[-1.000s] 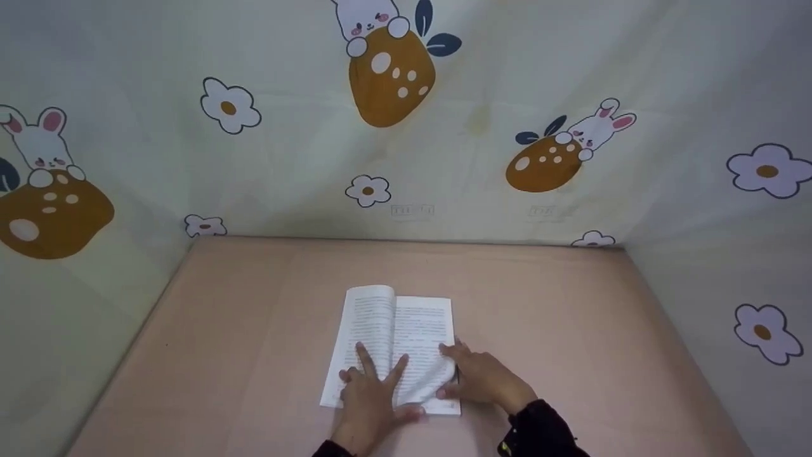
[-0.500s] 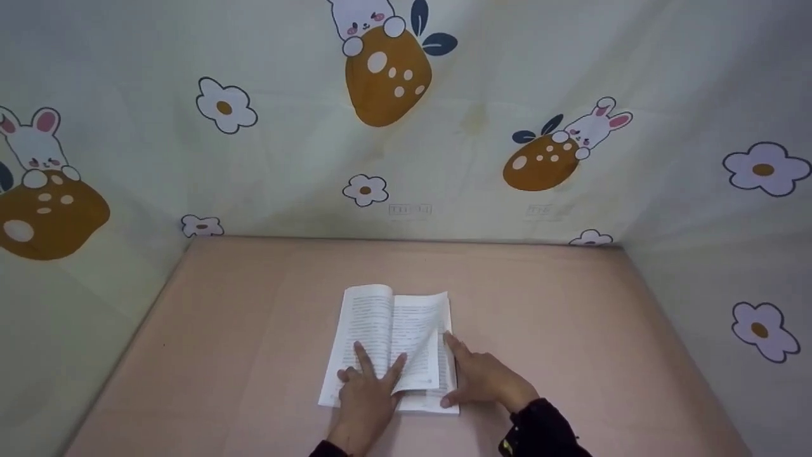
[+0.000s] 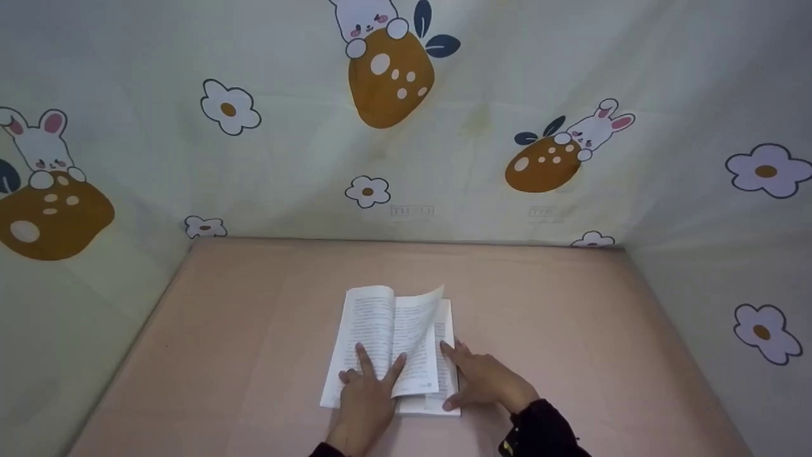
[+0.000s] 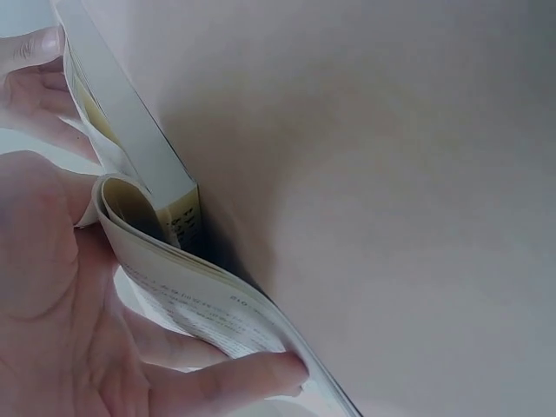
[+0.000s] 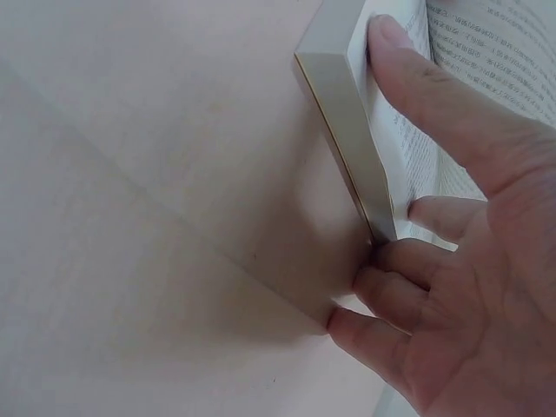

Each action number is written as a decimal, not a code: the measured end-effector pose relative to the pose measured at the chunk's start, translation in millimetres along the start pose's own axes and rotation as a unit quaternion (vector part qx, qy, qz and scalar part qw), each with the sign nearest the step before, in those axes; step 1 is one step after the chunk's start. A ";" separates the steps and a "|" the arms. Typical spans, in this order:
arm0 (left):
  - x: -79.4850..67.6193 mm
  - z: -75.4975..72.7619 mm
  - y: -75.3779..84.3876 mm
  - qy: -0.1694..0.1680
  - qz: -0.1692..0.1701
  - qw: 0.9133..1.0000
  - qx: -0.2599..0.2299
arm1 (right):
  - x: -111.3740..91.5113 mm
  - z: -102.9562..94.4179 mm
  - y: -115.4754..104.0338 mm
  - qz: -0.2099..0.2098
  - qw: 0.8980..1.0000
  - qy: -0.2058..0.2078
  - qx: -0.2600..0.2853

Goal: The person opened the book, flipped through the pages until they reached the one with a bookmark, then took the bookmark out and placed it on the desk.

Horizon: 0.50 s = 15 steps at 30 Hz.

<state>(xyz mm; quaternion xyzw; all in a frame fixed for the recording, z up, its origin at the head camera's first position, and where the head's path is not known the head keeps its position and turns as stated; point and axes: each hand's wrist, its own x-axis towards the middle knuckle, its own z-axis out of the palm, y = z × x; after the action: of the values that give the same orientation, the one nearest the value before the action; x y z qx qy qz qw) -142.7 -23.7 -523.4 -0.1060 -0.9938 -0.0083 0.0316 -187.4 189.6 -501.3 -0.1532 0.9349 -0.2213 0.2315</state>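
A thick paperback book lies spread on the table, its left pages bulging at the fold. My left hand presses on the lower left page with fingers spread, seen also holding those pages down in the left wrist view; its thumb is hidden below a loose leaf. That leaf stands raised from the right side, its top corner curling up. At the right edge is my right hand. In the right wrist view its thumb and index finger touch the page, wide apart, while the other fingers reach the edge and table.
The pinkish-tan tabletop surrounds the book. Pale fabric walls printed with rabbits, orange-brown fruit and flowers enclose it at the back and both sides. Dark sleeves cover the wrists.
The right page was bunched under my right fingers; its leaf has come loose and lifted toward the left, showing the page beneath. My left thumb has moved under the leaf.
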 end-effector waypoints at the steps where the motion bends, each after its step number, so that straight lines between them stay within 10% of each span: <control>1: -0.1 0.1 -0.2 0.001 0.000 1.000 -0.003 | 0.0 0.2 0.2 -0.001 1.000 -0.001 0.000; 15: 1.8 -4.3 -1.9 -0.043 -0.040 0.993 -0.098 | -0.7 0.0 0.0 0.018 1.000 -0.014 0.012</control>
<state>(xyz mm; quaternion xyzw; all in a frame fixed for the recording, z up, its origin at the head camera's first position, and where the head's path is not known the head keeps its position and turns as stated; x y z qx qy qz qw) -144.6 -25.3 -518.9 -0.0690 -0.9921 -0.1023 -0.0225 -186.8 189.8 -501.1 -0.1361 0.9315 -0.2264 0.2501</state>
